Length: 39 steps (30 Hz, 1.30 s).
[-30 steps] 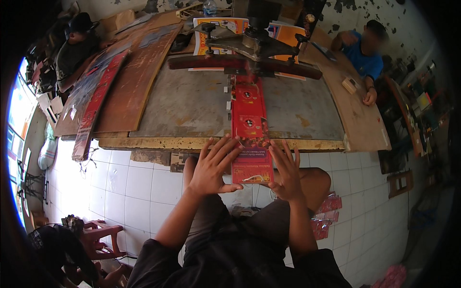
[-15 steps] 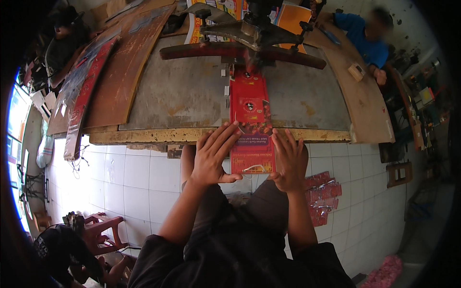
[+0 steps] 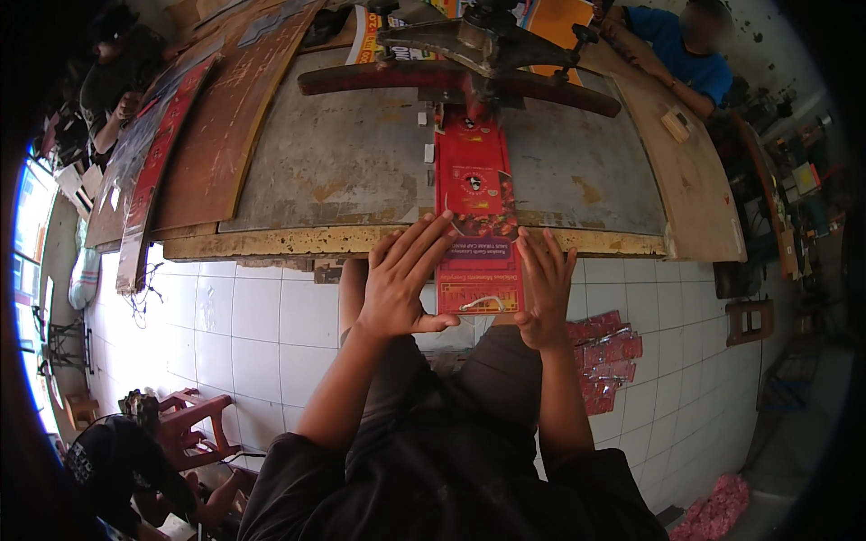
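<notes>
A long red printed strip (image 3: 474, 203), possibly a stack of them, lies lengthwise before me, with a white cord (image 3: 483, 304) across its near end. That end overhangs the table's front edge, and the far end runs beneath the metal press (image 3: 487, 54). My left hand (image 3: 401, 279) is open, fingers stretched together along the strip's left edge and thumb pointing inward at its near corner. Along the right edge my right hand (image 3: 546, 288) is open too, fingers pointing away from me. Both palms seem to touch the edges without gripping.
The press's wide crossbar (image 3: 361, 79) spans the grey worktop (image 3: 334, 162). A brown board (image 3: 230, 135) lies left, a wooden block (image 3: 677, 124) right. Red packets (image 3: 604, 361) are on the tiled floor, near a red stool (image 3: 194, 428). Co-workers sit at far left, far right (image 3: 681, 54) and lower left.
My hands keep nearly the same pose against the strip. The whole view has shifted slightly. The right co-worker's hand has drawn back from beside the wooden block.
</notes>
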Available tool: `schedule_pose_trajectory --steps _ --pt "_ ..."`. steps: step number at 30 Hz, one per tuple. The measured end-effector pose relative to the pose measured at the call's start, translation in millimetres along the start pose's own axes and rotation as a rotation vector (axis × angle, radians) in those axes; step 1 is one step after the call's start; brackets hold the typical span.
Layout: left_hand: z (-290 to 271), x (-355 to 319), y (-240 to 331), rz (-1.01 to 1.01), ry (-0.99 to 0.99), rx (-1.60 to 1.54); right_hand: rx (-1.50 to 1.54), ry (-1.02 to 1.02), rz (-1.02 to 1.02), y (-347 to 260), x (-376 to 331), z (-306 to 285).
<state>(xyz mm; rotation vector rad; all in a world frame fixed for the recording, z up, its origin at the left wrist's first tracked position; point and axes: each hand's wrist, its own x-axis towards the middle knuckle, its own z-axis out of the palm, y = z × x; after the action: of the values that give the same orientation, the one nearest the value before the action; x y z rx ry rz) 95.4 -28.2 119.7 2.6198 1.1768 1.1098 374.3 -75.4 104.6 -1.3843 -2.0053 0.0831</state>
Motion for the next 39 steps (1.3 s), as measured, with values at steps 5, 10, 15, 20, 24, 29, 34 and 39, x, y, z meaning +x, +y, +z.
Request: schedule_pose_trajectory --steps 5,10,15,20,24,29,34,39 --pt "-0.9 2.0 1.6 -0.001 -0.007 0.001 0.008 0.003 0.002 0.3 0.2 -0.3" --pt "-0.5 1.7 0.7 0.001 -0.014 0.007 0.024 0.011 0.002 -0.3 0.3 0.4" --pt "-0.2 1.8 0.9 -0.001 -0.015 0.001 0.038 0.014 0.005 1.5 -1.0 2.2" --pt "-1.6 1.6 2.2 -0.011 -0.02 -0.003 0.037 0.008 0.0 2.1 -0.4 2.2" --pt "-0.3 1.4 2.1 -0.012 -0.027 0.001 0.031 0.012 0.002 2.9 -1.2 2.9" --pt "1.4 -0.2 2.4 -0.045 -0.04 0.017 0.03 0.016 -0.001 2.7 -0.8 2.8" --pt "2.6 0.2 3.0 -0.04 -0.036 0.022 0.019 0.026 0.004 2.7 -1.9 3.2" --pt "-0.6 3.1 3.8 -0.021 -0.009 -0.014 0.021 0.02 0.012 1.5 0.5 -0.1"
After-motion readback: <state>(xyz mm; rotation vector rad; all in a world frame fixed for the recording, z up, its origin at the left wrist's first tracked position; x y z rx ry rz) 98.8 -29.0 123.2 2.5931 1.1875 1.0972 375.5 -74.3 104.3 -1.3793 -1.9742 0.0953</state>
